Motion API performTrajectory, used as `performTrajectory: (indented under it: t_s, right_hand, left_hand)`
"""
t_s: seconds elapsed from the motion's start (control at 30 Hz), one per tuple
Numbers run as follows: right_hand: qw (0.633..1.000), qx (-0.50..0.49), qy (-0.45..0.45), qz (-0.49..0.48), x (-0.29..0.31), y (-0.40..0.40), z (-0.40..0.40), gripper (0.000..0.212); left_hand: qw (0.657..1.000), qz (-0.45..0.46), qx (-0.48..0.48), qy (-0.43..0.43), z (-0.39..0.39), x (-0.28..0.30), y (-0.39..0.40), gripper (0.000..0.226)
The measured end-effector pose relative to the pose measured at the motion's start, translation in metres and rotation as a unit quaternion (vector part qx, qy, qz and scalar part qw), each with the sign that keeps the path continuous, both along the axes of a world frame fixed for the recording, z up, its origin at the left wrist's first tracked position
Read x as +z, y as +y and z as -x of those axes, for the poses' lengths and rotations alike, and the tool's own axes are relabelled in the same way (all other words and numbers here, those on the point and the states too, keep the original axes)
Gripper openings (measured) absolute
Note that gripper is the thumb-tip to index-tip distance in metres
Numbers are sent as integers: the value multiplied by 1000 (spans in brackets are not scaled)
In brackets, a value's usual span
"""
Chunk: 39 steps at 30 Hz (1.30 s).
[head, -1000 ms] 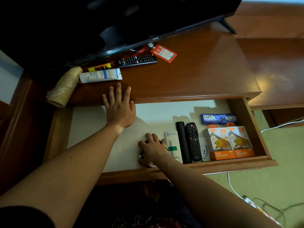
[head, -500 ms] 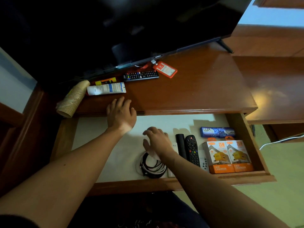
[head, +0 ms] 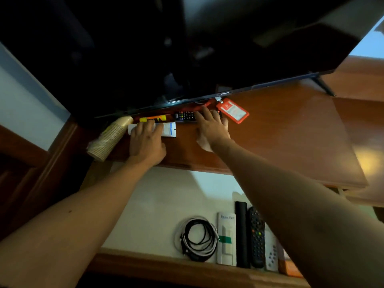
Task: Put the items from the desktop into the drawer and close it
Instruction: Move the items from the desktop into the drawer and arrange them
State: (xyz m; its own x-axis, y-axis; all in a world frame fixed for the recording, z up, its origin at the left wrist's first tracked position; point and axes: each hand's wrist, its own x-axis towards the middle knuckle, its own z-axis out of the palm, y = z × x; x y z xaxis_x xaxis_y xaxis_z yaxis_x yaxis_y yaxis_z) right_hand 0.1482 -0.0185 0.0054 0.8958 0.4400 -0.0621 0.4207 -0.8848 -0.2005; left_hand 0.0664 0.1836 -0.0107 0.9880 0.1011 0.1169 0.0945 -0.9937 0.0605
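On the brown desktop (head: 291, 132), under the TV, lie a white tube (head: 170, 129), a yellow-orange item (head: 154, 118), a black remote (head: 185, 116) and a red card holder (head: 232, 110). My left hand (head: 147, 142) lies on the white tube with its fingers stretched over it. My right hand (head: 212, 128) touches the black remote with straight fingers, next to the card holder. The drawer (head: 166, 204) below stands open and holds coiled cables (head: 197, 238), a white flat pack (head: 226, 240), a black stick (head: 241, 233), a dark remote (head: 257, 235) and a small white remote (head: 271, 253).
A lying stack of paper cups (head: 110, 138) sits at the desktop's left end, just left of my left hand. The TV (head: 187, 48) overhangs the items at the back. An orange box (head: 288, 267) shows at the drawer's right, half hidden by my right arm.
Both hands left the drawer and reached up onto the desktop: the left to the white tube, the right to the black remote. The coiled cables stay in the drawer.
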Motion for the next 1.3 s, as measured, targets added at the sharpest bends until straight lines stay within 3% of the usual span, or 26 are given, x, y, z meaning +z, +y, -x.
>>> performTrajectory:
  t_s: [0.1,0.3,0.57,0.83,1.03,1.2,1.3]
  right_hand:
    - [999,16,23,43,-9,3,-12,80]
    - [998,1,-51,49,-19,0,-6,67]
    - [999,-10,-32,12,-16,-13,21,53]
    - [989,-93,10,-113,6,-30,71,10]
    - [902,-238,113,-341,12,-51,121,18]
    - [907,-234,141,-320,-7,-74,162,46]
    - [906,-240,189,-292,-25,-86,185,51]
  left_hand:
    - [1000,-22,3,-4,2,-7,0,61]
    - [1000,-17,10,-17,-2,-2,1,60]
    - [1000,-8,-6,22,-7,0,-1,51]
    - [997,5,-55,44,12,0,-10,50]
    - [996,19,-87,19,54,-6,-32,45]
    - [993,56,-107,7,94,-17,-55,50]
    - [987,71,-143,5,115,-31,-61,50]
